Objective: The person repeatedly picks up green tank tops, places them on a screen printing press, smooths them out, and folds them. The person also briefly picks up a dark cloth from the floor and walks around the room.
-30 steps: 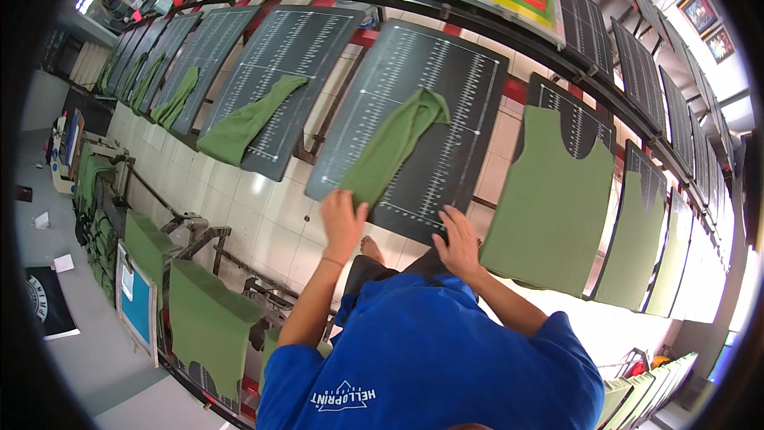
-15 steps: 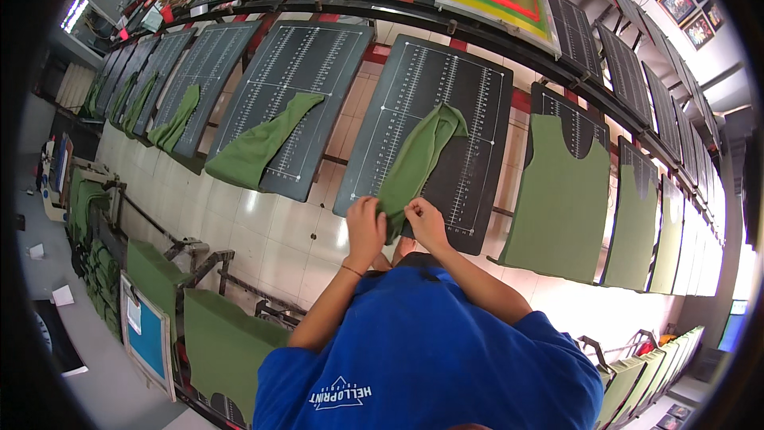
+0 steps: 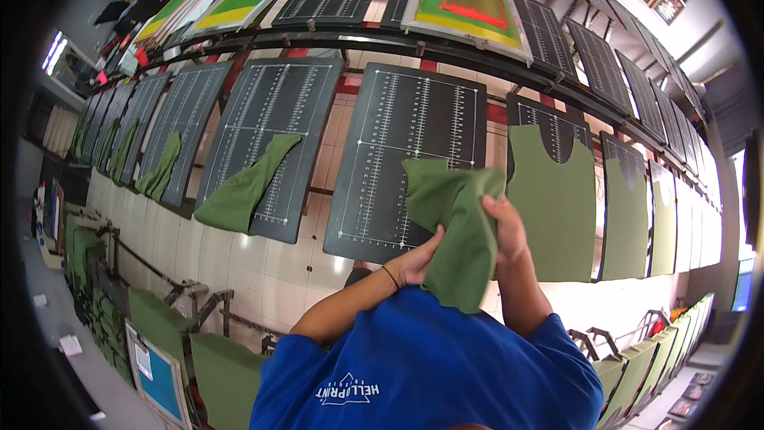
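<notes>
A crumpled green fabric panel hangs between my two hands, lifted over the lower right part of a black printing board with white ruler lines. My right hand grips it by the right edge, thumb on top. Lower down, my left hand holds its left side; most of those fingers are hidden by the cloth. On the neighbouring board to the right, a green panel with a neckline cutout lies spread flat. A folded green fabric piece lies slantwise on the board to the left.
Boards with green pieces continue in a row both ways. Behind them runs a dark metal rail, with a framed printing screen resting on boards beyond. A rack with green panels and a blue screen frame stand at lower left.
The green fabric panel has come up off the board and moved right, toward my body. My right hand has shifted right and turned; my left has followed to the right.
</notes>
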Demonstrator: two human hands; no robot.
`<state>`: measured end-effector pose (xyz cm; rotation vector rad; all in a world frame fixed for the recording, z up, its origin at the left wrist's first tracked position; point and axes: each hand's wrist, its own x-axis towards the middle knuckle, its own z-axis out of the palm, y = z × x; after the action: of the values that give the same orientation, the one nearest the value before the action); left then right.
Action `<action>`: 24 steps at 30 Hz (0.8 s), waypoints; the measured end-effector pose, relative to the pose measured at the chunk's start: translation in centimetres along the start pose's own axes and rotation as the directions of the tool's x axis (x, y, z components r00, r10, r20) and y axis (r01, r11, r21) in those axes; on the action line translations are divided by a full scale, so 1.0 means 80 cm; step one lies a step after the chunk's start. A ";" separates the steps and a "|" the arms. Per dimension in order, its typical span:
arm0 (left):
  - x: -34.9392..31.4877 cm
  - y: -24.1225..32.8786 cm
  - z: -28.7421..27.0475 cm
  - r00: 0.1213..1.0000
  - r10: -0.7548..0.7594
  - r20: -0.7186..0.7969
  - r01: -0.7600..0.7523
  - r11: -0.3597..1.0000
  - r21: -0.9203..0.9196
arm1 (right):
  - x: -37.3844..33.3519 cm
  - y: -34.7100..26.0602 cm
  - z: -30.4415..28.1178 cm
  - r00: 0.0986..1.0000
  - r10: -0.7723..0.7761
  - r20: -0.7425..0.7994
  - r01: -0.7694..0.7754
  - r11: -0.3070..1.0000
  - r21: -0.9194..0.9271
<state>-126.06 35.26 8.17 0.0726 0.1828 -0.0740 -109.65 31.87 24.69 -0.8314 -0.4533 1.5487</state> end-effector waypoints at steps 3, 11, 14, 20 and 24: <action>-0.031 0.016 0.073 0.991 0.132 0.015 -0.127 0.913 0.387 | -0.016 -0.035 0.020 0.982 -0.146 -0.117 0.162 0.977 0.141; 0.000 0.024 0.060 0.869 -0.121 0.480 -0.012 0.964 0.265 | 0.000 -0.040 0.038 0.932 -0.353 -0.079 0.358 0.869 0.342; -0.081 0.073 0.171 0.929 0.369 0.023 -0.366 0.911 0.188 | -0.031 -0.045 0.062 0.791 -0.606 -0.082 0.609 0.766 0.205; -0.191 0.167 0.251 0.612 0.780 0.131 -0.678 0.433 0.594 | 0.026 0.104 0.003 0.839 -0.518 -0.167 0.481 0.561 0.674; -0.214 0.182 0.311 0.390 0.885 0.254 -0.747 0.144 0.649 | 0.001 -0.001 0.015 0.606 -0.796 -0.006 0.763 0.579 0.289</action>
<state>-137.25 48.89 36.69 0.9681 0.2838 1.0590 -110.48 32.17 25.50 -0.2301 -0.5898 0.7797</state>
